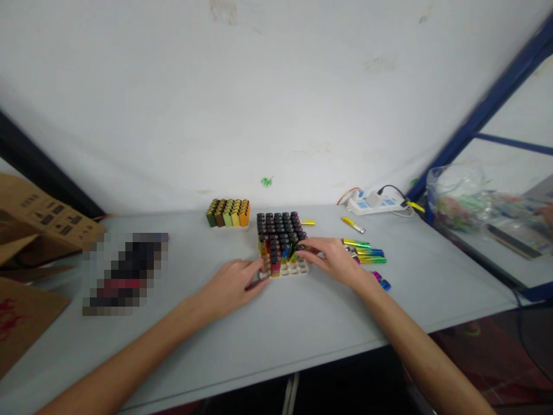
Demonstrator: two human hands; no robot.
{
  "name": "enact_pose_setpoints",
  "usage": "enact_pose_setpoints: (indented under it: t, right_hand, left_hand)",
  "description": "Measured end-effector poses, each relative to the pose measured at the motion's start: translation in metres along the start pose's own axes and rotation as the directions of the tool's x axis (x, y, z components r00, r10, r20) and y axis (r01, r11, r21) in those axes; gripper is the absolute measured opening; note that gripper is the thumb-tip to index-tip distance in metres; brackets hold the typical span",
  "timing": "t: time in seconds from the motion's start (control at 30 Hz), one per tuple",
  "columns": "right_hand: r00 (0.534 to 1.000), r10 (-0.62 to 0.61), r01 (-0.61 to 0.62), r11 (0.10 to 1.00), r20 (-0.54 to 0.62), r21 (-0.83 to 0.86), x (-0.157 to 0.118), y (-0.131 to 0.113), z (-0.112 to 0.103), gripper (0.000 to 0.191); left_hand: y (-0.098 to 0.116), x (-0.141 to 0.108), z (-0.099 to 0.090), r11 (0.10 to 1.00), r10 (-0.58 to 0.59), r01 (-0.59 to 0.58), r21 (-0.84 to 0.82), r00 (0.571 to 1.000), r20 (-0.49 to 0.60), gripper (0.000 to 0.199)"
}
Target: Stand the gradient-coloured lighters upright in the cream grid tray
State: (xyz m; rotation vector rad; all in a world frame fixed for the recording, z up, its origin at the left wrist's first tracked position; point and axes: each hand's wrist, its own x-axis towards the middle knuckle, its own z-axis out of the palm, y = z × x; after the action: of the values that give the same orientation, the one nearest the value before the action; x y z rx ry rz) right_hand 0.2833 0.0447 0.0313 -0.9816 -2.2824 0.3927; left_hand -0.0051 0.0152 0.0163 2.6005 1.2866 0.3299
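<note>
In the middle of the table stands a white tray [294,269] with round-cornered slots, its back and left part filled with upright lighters [279,225] that have black tops. Several front-right slots show bare. My left hand [235,282] grips the tray's front left corner, thumb in front and fingers along the side. Between the thumb and fingers of my right hand [330,256] is a black-topped lighter [299,248], held over the tray's right side; its lower end is partly hidden among the others. Loose shiny lighters [374,260] in yellow, green and blue lie right of that hand.
Behind, left of the tray, stands a block of green, brown and yellow lighters [228,213]. A yellow lighter [353,224] lies near a white power strip [375,203]. Purple-blue pieces [382,281] lie by my right forearm. Cardboard boxes [38,213] stand left, a plastic bag [458,196] right.
</note>
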Motion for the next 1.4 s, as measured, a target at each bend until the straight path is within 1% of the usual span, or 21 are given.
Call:
enact_pose_setpoints:
  t: [0.1,0.17,0.23,0.3,0.4,0.47,0.53,0.6,0.63,0.7,0.77,0.83,0.87,0.97,1.0,1.07,1.13,1.2,1.23,1.3,1.4]
  right_hand:
    - [1.0,0.027,-0.027,1.0,-0.002,0.013,0.0,-0.001,0.001,0.03]
    - [0.997,0.042,-0.04,0.999,-0.066,0.03,0.0,-0.003,0.003,0.029]
    - [0.989,0.066,-0.058,0.996,-0.131,0.064,-0.001,-0.005,0.004,0.034]
    - [0.977,0.103,-0.089,0.993,-0.187,0.084,-0.002,-0.001,-0.001,0.037]
    - [0.944,0.153,-0.162,0.987,-0.294,-0.005,-0.006,0.018,-0.019,0.028]
    - [0.926,0.161,-0.21,0.971,-0.342,-0.112,-0.01,0.041,-0.036,0.029]
    - [0.92,0.188,-0.273,0.937,-0.344,-0.218,-0.015,0.068,-0.052,0.027]
    - [0.885,0.3,-0.417,0.852,-0.357,-0.317,-0.021,0.094,-0.063,0.026]
    - [0.852,0.377,-0.501,0.79,-0.364,-0.354,-0.023,0.105,-0.065,0.027]
    - [0.779,0.502,-0.624,0.68,-0.376,-0.386,-0.027,0.121,-0.066,0.025]
    - [0.724,0.571,-0.689,0.616,-0.387,-0.382,-0.028,0.13,-0.062,0.019]
    - [0.694,0.6,-0.72,0.589,-0.399,-0.367,-0.027,0.132,-0.058,0.014]
    - [0.686,0.606,-0.727,0.586,-0.402,-0.358,-0.027,0.131,-0.056,0.013]
    - [0.699,0.597,-0.714,0.617,-0.394,-0.33,-0.024,0.123,-0.055,0.016]
    - [0.713,0.589,-0.699,0.642,-0.381,-0.314,-0.023,0.119,-0.056,0.019]
    - [0.757,0.549,-0.641,0.729,-0.354,-0.24,-0.021,0.107,-0.057,0.025]
    - [0.807,0.479,-0.536,0.84,-0.346,-0.088,-0.019,0.092,-0.057,0.032]
    - [0.836,0.422,-0.41,0.905,-0.351,0.111,-0.015,0.074,-0.054,0.037]
    - [0.845,0.412,-0.363,0.91,-0.342,0.2,-0.012,0.065,-0.053,0.038]
    - [0.861,0.418,-0.315,0.885,-0.289,0.342,-0.008,0.049,-0.049,0.037]
    - [0.885,0.404,-0.276,0.857,-0.234,0.434,-0.003,0.03,-0.044,0.037]
  left_hand:
    - [0.0,0.0,0.0,1.0,0.003,-0.004,-0.016,1.0,-0.007,0.02]
    - [0.001,0.0,-0.001,1.0,-0.007,0.007,-0.023,1.0,0.0,0.02]
    - [0.002,-0.001,-0.003,0.999,-0.023,0.023,-0.026,1.0,0.007,0.021]
    - [0.003,-0.001,-0.005,0.999,-0.035,0.035,-0.034,0.999,0.007,0.022]
    - [0.004,-0.001,-0.007,0.998,-0.047,0.048,-0.049,0.999,0.015,0.024]
    - [0.005,-0.001,-0.007,0.997,-0.056,0.057,-0.043,0.998,0.024,0.025]
    - [0.005,0.0,-0.007,0.998,-0.062,0.063,-0.032,0.998,0.027,0.026]
    - [0.004,0.0,-0.006,0.998,-0.064,0.065,-0.026,0.997,0.033,0.027]
    - [0.004,0.0,-0.006,0.998,-0.064,0.065,-0.024,0.997,0.036,0.027]
    - [0.003,0.0,-0.005,0.998,-0.065,0.065,-0.022,0.997,0.037,0.027]
    - [0.003,0.0,-0.006,0.998,-0.065,0.065,-0.019,0.997,0.033,0.027]
    - [0.003,0.0,-0.006,0.998,-0.065,0.066,-0.024,0.998,0.027,0.027]
    - [0.003,0.0,-0.006,0.998,-0.063,0.064,-0.029,0.998,0.025,0.027]
    - [0.001,-0.001,-0.004,0.998,-0.053,0.053,-0.031,0.999,0.011,0.027]
    - [0.001,-0.001,-0.003,0.998,-0.05,0.05,-0.028,0.999,0.003,0.027]
    - [-0.001,-0.001,-0.001,0.999,-0.047,0.047,-0.028,0.999,-0.009,0.026]
    - [-0.001,-0.001,0.001,0.998,-0.047,0.046,-0.032,0.999,-0.017,0.025]
    - [-0.001,-0.001,0.001,0.998,-0.046,0.046,-0.032,0.999,-0.016,0.025]
    - [-0.001,-0.001,0.0,0.998,-0.047,0.047,-0.029,0.999,-0.011,0.025]
    - [0.0,-0.001,0.0,0.998,-0.05,0.05,-0.026,0.999,0.0,0.025]
    - [0.0,-0.001,-0.001,0.998,-0.052,0.052,-0.03,0.999,0.002,0.026]
